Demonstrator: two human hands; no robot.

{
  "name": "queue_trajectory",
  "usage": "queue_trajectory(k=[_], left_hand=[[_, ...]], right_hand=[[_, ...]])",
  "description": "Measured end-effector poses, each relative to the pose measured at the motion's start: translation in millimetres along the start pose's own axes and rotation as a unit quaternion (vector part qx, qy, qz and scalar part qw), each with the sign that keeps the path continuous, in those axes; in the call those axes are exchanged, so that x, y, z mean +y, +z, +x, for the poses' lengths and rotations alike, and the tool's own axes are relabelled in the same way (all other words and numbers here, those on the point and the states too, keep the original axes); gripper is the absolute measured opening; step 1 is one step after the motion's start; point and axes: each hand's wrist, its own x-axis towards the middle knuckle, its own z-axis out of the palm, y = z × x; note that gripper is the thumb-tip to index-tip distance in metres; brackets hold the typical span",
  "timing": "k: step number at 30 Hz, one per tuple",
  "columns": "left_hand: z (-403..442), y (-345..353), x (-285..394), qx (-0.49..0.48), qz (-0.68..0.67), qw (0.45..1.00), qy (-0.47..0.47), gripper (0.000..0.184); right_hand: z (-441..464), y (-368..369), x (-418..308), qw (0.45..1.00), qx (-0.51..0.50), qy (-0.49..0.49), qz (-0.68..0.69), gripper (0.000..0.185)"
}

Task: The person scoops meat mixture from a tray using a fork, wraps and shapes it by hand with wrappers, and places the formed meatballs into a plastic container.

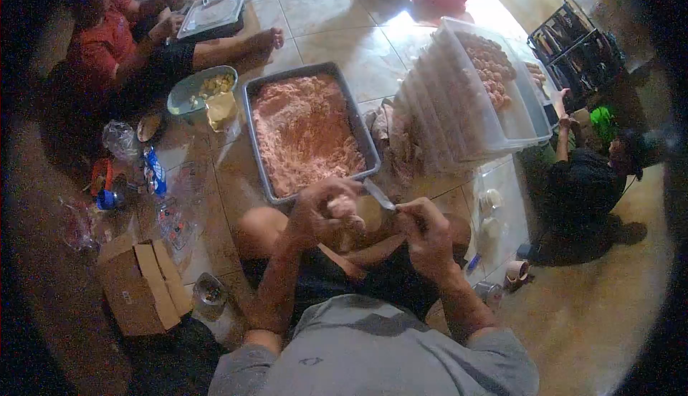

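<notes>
My left hand (pixel 319 206) is curled round a lump of pinkish meat mixture (pixel 342 208), just past the near edge of a grey tub (pixel 252 138). Inside that tub lies a large mass of the same pink mixture (pixel 304 127), hollowed toward its middle. To the right, my right hand (pixel 426 231) grips the handle of a flat metal utensil (pixel 378 194), whose blade points up and left toward the lump. Both hands are above my crossed legs. Small gaps separate the blade from the lump.
A stack of clear trays (pixel 523 127) with rounded meat pieces stands right. A bowl (pixel 183 95) of yellowish pieces and a cardboard box (pixel 136 288) are left. One person (pixel 107 55) sits upper left, another (pixel 588 184) at right. Black crate (pixel 584 55) beyond.
</notes>
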Motion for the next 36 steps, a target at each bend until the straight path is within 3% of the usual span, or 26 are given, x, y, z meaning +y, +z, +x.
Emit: queue_trajectory(k=[1, 2, 3, 5, 7, 9, 10, 11, 13, 14, 17, 19, 21, 23, 25, 26, 27, 28, 31, 33, 36], left_hand=[[-3, -4, 2, 0.005, -0.031, 0.999, -0.011, 0.025], [-5, -12, -8, -0.077, 0.031, 0.995, -0.056, 0.029], [-7, -15, -15, -0.157, 0.091, 0.978, -0.1, 0.033], [-6, -10, -11, -0.184, 0.157, 0.961, -0.133, 0.035], [-11, -1, 1, -0.014, 0.139, 0.989, -0.038, 0.027], [-11, -2, -4, 0.025, 0.074, 0.997, 0.028, 0.028], [-15, -6, -7, 0.0, 0.088, 0.996, -0.015, 0.028], [-20, -7, -11, -0.023, 0.101, 0.993, -0.06, 0.029], [-21, 3, -19, -0.015, 0.171, 0.984, -0.054, 0.031], [-23, 3, -21, -0.01, 0.158, 0.986, -0.047, 0.032], [-27, 2, -15, -0.014, 0.145, 0.987, -0.062, 0.031], [-26, 8, -25, -0.025, 0.169, 0.977, -0.127, 0.027], [-25, -1, -29, -0.016, 0.17, 0.98, -0.098, 0.028], [-38, -7, -21, -0.037, -0.078, 0.988, -0.128, 0.034], [-46, -14, -12, -0.08, -0.108, 0.976, -0.17, 0.039], [-52, -9, -20, -0.098, -0.092, 0.967, -0.216, 0.038], [-59, -2, -30, -0.117, -0.075, 0.955, -0.261, 0.038], [-65, 6, -45, -0.148, 0.019, 0.963, -0.225, 0.041], [-68, 21, -26, -0.117, 0.01, 0.977, -0.176, 0.044], [-73, 21, -22, -0.115, -0.01, 0.979, -0.166, 0.047], [-76, 17, -16, -0.142, 0.001, 0.945, -0.294, 0.046]], right_hand=[[1, 0, -1, 0.998, 0.031, 0.024, 0.053, 0.011], [2, 4, 5, 0.999, 0.0, -0.04, -0.036, 0.01], [-1, 10, 13, 0.999, 0.0, -0.038, -0.035, 0.01], [0, 21, 23, 0.998, -0.047, -0.029, -0.041, 0.009], [3, 12, 15, 0.998, -0.054, -0.012, -0.012, 0.009], [2, 9, 7, 0.996, 0.015, 0.053, 0.065, 0.011], [1, 14, 10, 1.0, 0.002, 0.013, -0.016, 0.01], [-1, 19, 12, 1.0, -0.001, 0.015, -0.018, 0.01], [0, 29, 13, 0.997, -0.066, -0.022, 0.038, 0.01], [2, 24, 16, 0.997, -0.064, 0.039, 0.028, 0.01], [7, 16, 11, 0.997, -0.019, 0.073, 0.029, 0.01], [5, 20, 21, 0.995, -0.076, 0.066, 0.011, 0.01], [11, 12, 21, 0.992, -0.114, 0.041, -0.028, 0.011], [21, -1, 21, 0.992, -0.094, 0.077, -0.025, 0.013], [39, -9, 25, 0.998, 0.0, 0.046, -0.042, 0.015], [53, -9, 33, 0.998, 0.0, 0.048, -0.043, 0.015], [69, -6, 50, 0.99, -0.027, -0.035, -0.132, 0.015], [85, -4, 65, 0.967, -0.053, -0.12, -0.219, 0.016], [126, 22, 106, 0.935, -0.122, -0.099, -0.319, 0.019], [149, 44, 136, 0.864, -0.136, -0.249, -0.416, 0.018], [162, 81, 132, 0.822, -0.178, -0.25, -0.479, 0.019]])
